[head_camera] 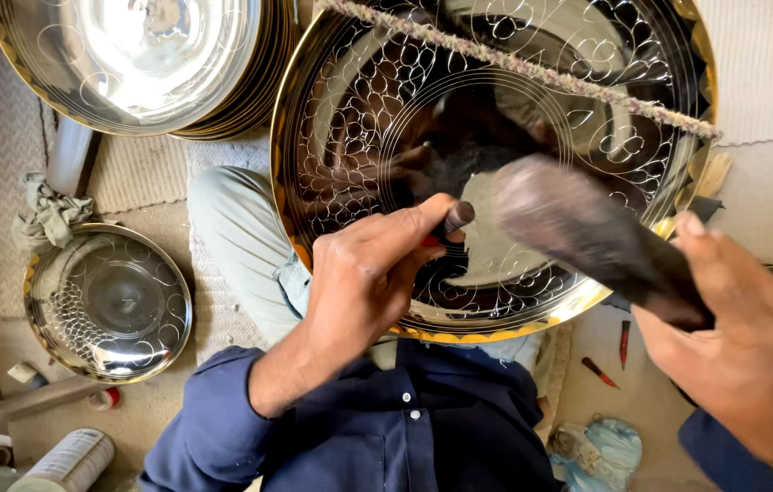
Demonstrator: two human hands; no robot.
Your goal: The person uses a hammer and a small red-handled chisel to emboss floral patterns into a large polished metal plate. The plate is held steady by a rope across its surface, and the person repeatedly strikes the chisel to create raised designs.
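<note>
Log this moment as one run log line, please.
left hand: pinches chisel on engraved plate | right hand: grips blurred mallet | smaller plate on floor

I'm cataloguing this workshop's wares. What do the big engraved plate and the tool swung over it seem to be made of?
The big engraved plate looks like polished metal: its mirror surface reflects the person, incised lines cover it, and the rim is gold-coloured, perhaps brass. The mallet in the right hand looks like dark, dull wood, though motion blur leaves that uncertain. The punch in the left hand looks like dark metal.
</note>
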